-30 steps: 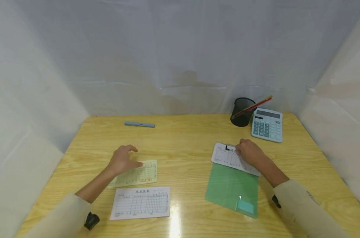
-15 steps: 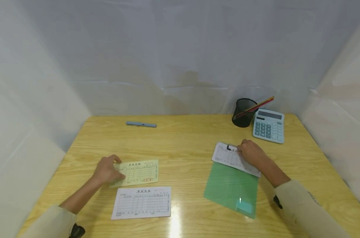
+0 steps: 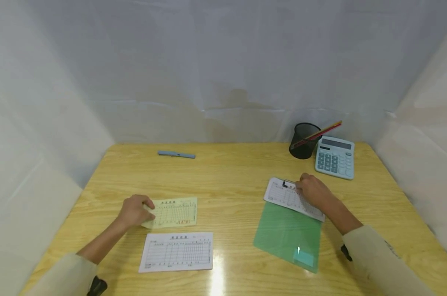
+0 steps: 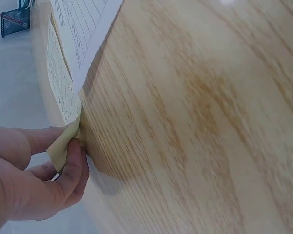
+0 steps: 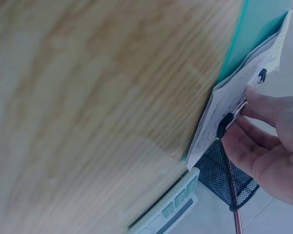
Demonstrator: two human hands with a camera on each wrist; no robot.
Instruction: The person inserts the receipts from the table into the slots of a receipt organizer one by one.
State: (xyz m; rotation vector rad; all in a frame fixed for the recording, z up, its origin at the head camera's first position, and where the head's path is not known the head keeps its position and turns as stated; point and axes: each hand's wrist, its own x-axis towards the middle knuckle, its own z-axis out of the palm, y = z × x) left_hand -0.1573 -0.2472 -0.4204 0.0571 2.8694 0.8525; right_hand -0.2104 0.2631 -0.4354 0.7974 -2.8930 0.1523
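In the head view, my left hand (image 3: 135,211) pinches the left edge of a pale yellow printed form (image 3: 177,211). That edge bends up off the table between thumb and fingers in the left wrist view. Just in front of it lies a white printed form (image 3: 177,251), flat. On the right, my right hand (image 3: 313,191) pinches the wire clip (image 3: 289,183) of a translucent green clipboard (image 3: 286,236). Under the clip's black tips sits a stack of printed slips (image 3: 279,194), its layers spread slightly apart in the right wrist view.
A blue pen (image 3: 176,154) lies at the back left of the wooden table (image 3: 223,176). Back right stand a black mesh pen cup (image 3: 300,144) holding slanted pencils (image 3: 327,128) and a light blue calculator (image 3: 334,158). White sheeting (image 3: 208,61) encloses the table.
My left hand has moved left from above the yellow form to its left edge and now pinches it; the form's left edge has lifted. The right hand stays at the clip.
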